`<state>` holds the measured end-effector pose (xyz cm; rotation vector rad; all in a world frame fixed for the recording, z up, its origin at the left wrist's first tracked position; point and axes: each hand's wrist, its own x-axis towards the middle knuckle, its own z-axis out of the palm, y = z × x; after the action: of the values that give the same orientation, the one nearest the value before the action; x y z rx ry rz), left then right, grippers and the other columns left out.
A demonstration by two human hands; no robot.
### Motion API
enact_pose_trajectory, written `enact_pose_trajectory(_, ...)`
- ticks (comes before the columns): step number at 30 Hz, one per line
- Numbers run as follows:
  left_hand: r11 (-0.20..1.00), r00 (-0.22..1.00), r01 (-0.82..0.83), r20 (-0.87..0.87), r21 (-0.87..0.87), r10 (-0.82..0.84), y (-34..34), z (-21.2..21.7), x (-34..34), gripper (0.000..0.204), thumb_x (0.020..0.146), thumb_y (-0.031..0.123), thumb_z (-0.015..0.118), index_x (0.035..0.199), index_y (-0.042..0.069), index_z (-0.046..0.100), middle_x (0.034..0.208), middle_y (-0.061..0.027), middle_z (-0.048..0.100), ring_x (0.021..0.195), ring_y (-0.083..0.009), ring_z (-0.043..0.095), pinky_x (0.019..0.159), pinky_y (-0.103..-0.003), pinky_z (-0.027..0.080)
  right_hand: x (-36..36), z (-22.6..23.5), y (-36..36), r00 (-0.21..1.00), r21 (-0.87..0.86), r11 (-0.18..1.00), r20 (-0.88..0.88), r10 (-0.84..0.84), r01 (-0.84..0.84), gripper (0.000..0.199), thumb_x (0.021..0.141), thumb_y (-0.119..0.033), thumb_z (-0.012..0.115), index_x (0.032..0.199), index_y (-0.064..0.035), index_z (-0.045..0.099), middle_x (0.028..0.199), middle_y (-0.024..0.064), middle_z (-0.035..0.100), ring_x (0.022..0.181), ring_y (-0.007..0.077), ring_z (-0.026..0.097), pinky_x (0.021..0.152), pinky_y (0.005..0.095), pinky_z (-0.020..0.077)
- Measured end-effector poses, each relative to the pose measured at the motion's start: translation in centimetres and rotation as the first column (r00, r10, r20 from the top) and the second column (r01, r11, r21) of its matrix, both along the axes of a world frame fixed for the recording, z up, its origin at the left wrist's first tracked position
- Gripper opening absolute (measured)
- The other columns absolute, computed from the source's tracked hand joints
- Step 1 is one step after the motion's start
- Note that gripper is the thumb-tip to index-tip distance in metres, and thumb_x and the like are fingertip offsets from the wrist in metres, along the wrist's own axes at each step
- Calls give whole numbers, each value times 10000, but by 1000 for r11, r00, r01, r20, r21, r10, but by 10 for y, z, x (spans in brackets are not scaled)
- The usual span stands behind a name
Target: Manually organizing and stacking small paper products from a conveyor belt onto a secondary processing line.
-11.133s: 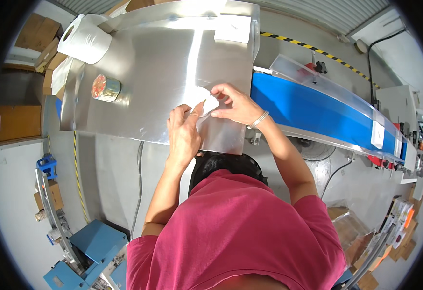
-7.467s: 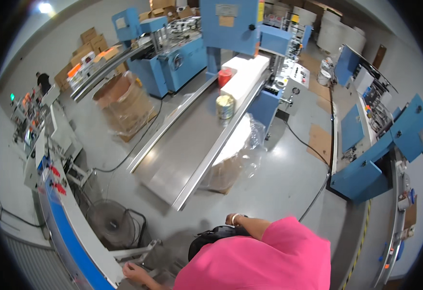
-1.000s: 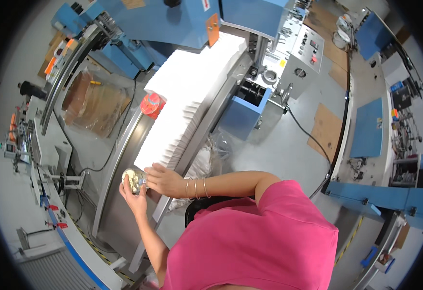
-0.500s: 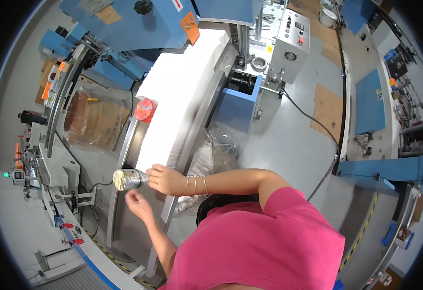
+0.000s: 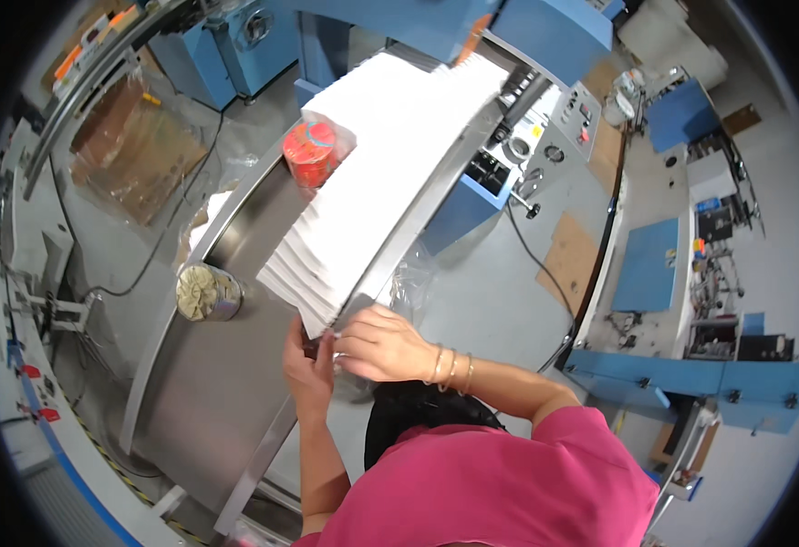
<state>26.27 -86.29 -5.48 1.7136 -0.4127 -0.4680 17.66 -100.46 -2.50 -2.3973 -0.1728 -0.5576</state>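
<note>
A long row of white sheets (image 5: 377, 173) lies fanned along the steel table (image 5: 208, 401), running toward a blue machine (image 5: 509, 27). Both of my hands meet at its near end. My left hand (image 5: 306, 366) grips the lowest corner of the sheets from below. My right hand (image 5: 377, 342), with bangles on the wrist, closes its fingers on the same end from the right side. A small round jar with a pale patterned lid (image 5: 203, 292) stands by itself on the table, left of my hands.
A red cylindrical tin (image 5: 310, 153) stands on the table's left edge beside the sheets. A control panel with knobs (image 5: 545, 137) sits right of the row. Clear plastic bags hang under the table (image 5: 413, 278). Wrapped cardboard (image 5: 140, 150) lies on the floor to the left.
My hands were on the small jar; it now stands alone on the table. Both hands have moved right to the near end of the white sheets.
</note>
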Motion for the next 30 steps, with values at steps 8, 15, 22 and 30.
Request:
enact_pose_trajectory(8,973,912,-62,409,222,-35,4,-3,2,528,774,129,697,1230,-37,489,1037,-221,609,877,-379,616,743,-406,502,-2,-18,4,976,-224,963,-123,-178,148,361,734,-138,712,1067,-33,619,1116,108,595,1057,287,558,852,379,441)
enact_pose_trajectory(15,966,868,-29,486,256,-103,7,-2,3,599,756,166,695,1248,-88,466,1109,-201,593,837,-328,614,712,-392,488,-20,-58,12,966,-286,939,-118,-230,189,478,649,-116,770,1078,-69,563,1025,99,589,965,313,580,774,396,466)
enact_pose_trajectory(22,964,894,81,409,253,-182,13,-2,5,644,799,243,657,1292,-95,418,1232,-228,528,916,-332,608,743,-386,477,-34,-81,13,957,-350,918,-141,-252,190,498,636,-105,742,1089,-38,548,1042,119,555,917,369,575,752,423,477)
enact_pose_trajectory(30,954,897,128,379,271,-227,15,4,7,671,780,232,676,1296,-102,407,1240,-241,521,951,-336,609,754,-388,477,-70,-117,5,892,-339,931,-366,-265,137,638,656,-198,755,1195,-36,454,1136,139,498,1033,402,531,848,532,434)
